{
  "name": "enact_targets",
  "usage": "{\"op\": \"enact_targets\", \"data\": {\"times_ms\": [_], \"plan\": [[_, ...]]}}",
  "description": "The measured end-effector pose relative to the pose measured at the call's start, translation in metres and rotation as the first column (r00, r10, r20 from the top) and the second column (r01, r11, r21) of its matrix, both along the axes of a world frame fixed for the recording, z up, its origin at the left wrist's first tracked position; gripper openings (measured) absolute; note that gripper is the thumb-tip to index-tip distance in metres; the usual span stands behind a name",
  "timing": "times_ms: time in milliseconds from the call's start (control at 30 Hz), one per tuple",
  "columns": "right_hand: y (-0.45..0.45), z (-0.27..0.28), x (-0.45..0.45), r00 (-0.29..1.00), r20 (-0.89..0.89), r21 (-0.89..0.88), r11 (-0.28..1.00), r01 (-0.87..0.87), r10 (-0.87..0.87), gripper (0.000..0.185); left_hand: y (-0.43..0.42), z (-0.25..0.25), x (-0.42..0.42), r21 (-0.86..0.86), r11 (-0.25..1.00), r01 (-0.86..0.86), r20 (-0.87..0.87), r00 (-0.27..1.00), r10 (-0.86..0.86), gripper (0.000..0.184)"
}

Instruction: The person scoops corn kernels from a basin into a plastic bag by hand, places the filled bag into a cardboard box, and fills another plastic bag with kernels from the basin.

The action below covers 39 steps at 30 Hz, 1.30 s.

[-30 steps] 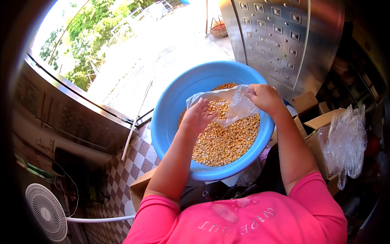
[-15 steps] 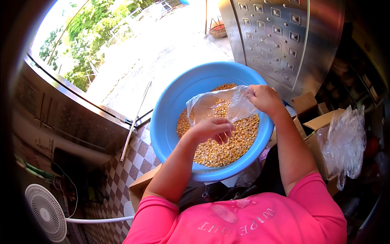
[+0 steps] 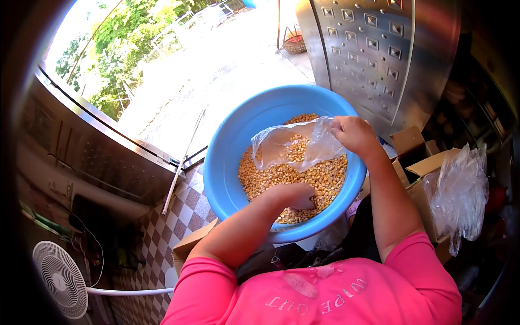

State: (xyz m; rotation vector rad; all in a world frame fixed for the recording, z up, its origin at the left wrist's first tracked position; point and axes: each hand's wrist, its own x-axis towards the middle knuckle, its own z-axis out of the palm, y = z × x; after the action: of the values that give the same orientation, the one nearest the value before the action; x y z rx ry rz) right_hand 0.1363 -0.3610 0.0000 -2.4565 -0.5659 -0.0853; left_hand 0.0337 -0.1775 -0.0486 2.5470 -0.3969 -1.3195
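A large blue basin (image 3: 222, 146) holds a bed of dried yellow corn kernels (image 3: 325, 187). My right hand (image 3: 352, 132) is closed at the basin's right side, pinching the rim of a clear plastic bag (image 3: 273, 146). The bag spreads across the corn with its mouth toward me, and some kernels lie inside or show through it. My left hand (image 3: 298, 195) is down in the corn at the near side of the basin, fingers curled into the kernels. Its fingertips are partly buried.
Open cardboard boxes (image 3: 409, 143) stand right of the basin, with a bundle of clear plastic bags (image 3: 460, 189) on them. A studded metal door (image 3: 368, 54) stands behind. A white fan (image 3: 59, 279) is at lower left, and a white stick (image 3: 181, 168) leans by the doorway.
My left hand has moved down and slightly right from above the corn into the kernels, its fingers curling. My right hand keeps hold of the bag in nearly the same place.
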Motion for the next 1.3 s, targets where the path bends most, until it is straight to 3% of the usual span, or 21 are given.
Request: {"op": "enact_targets", "data": {"times_ms": [100, 233, 300, 333, 433, 467, 533, 567, 600, 667, 733, 800, 833, 967, 1033, 1067, 1133, 1167, 1233, 1300], "plan": [[0.0, -0.001, 0.001, 1.0, -0.001, 0.002, 1.0, 0.003, -0.003, 0.017, 0.004, -0.008, 0.0, -0.016, 0.991, 0.131, 0.146, 0.981, -0.127, 0.028], [0.0, -0.003, 0.002, 1.0, 0.007, 0.005, 1.0, 0.002, -0.002, 0.017, 0.017, -0.015, 0.009, -0.113, 0.992, 0.065, 0.098, 0.994, -0.054, 0.025], [0.0, -0.004, 0.003, 1.0, 0.011, 0.005, 1.0, 0.003, -0.003, 0.017, 0.022, -0.003, 0.009, -0.294, 0.949, -0.112, 0.039, 0.991, 0.129, 0.023], [0.0, -0.005, 0.003, 1.0, 0.016, 0.006, 1.0, 0.003, -0.003, 0.017, 0.021, 0.01, 0.008, -0.295, 0.949, -0.112, 0.039, 0.991, 0.129, 0.023], [0.0, -0.003, 0.001, 1.0, 0.016, 0.012, 1.0, 0.008, -0.008, 0.017, 0.019, 0.042, 0.004, -0.431, 0.777, -0.459, -0.223, 0.889, 0.401, 0.017], [0.0, -0.003, 0.001, 1.0, 0.016, 0.012, 1.0, 0.008, -0.008, 0.017, 0.024, 0.042, 0.005, -0.431, 0.777, -0.458, -0.223, 0.889, 0.4, 0.017], [0.0, -0.003, 0.001, 1.0, 0.009, 0.008, 1.0, 0.012, -0.012, 0.017, 0.035, 0.04, 0.01, -0.566, 0.384, -0.729, -0.51, 0.676, 0.532, 0.015], [0.0, -0.003, 0.001, 1.0, 0.009, 0.008, 1.0, 0.012, -0.012, 0.017, 0.041, 0.037, 0.014, -0.589, 0.25, -0.769, -0.584, 0.618, 0.527, 0.014], [0.0, -0.003, 0.001, 1.0, 0.011, 0.007, 1.0, 0.011, -0.012, 0.017, 0.043, 0.035, 0.017, -0.589, 0.25, -0.769, -0.584, 0.618, 0.527, 0.014], [0.0, -0.002, 0.001, 1.0, 0.012, 0.005, 1.0, 0.01, -0.01, 0.017, 0.048, 0.031, 0.022, -0.653, -0.124, -0.747, -0.65, 0.468, 0.599, 0.013], [0.0, -0.002, 0.001, 1.0, 0.01, 0.034, 0.999, 0.004, -0.004, 0.018, 0.062, 0.017, 0.031, -0.677, -0.189, -0.712, -0.676, 0.499, 0.542, 0.015], [0.0, -0.001, 0.0, 1.0, 0.007, 0.029, 1.0, 0.008, -0.008, 0.018, 0.061, 0.019, 0.03, -0.661, -0.389, -0.642, -0.709, 0.363, 0.605, 0.023], [0.001, -0.001, 0.001, 1.0, 0.004, 0.023, 1.0, 0.013, -0.014, 0.019, 0.064, 0.016, 0.032, -0.68, -0.416, -0.604, -0.707, 0.388, 0.591, 0.034], [0.001, 0.0, 0.001, 1.0, -0.001, 0.023, 1.0, 0.013, -0.013, 0.018, 0.067, 0.016, 0.032, -0.678, -0.467, -0.568, -0.723, 0.401, 0.563, 0.039], [0.001, 0.0, 0.001, 0.999, 0.036, 0.006, 1.0, 0.024, -0.024, 0.019, 0.06, 0.021, 0.03, -0.775, -0.279, -0.567, -0.578, 0.457, 0.676, 0.047], [0.001, 0.0, 0.001, 0.999, 0.037, 0.005, 1.0, 0.023, -0.023, 0.019, 0.056, 0.022, 0.029, -0.775, -0.28, -0.567, -0.579, 0.457, 0.676, 0.047], [0.001, 0.0, 0.0, 1.0, -0.006, 0.019, 1.0, 0.012, -0.012, 0.019, 0.051, 0.024, 0.028, -0.839, -0.042, -0.542, -0.382, 0.533, 0.755, 0.05], [0.001, 0.0, 0.001, 1.0, -0.005, 0.019, 1.0, 0.012, -0.011, 0.019, 0.054, 0.02, 0.029, -0.84, -0.042, -0.541, -0.381, 0.533, 0.755, 0.05], [0.001, 0.001, 0.001, 1.0, -0.028, 0.003, 1.0, 0.005, -0.005, 0.02, 0.057, 0.014, 0.03, -0.88, 0.196, -0.432, -0.149, 0.643, 0.751, 0.046], [0.0, 0.002, 0.0, 1.0, -0.027, 0.002, 1.0, 0.005, -0.005, 0.02, 0.055, 0.018, 0.028, -0.875, 0.244, -0.419, -0.109, 0.659, 0.745, 0.041]]}}
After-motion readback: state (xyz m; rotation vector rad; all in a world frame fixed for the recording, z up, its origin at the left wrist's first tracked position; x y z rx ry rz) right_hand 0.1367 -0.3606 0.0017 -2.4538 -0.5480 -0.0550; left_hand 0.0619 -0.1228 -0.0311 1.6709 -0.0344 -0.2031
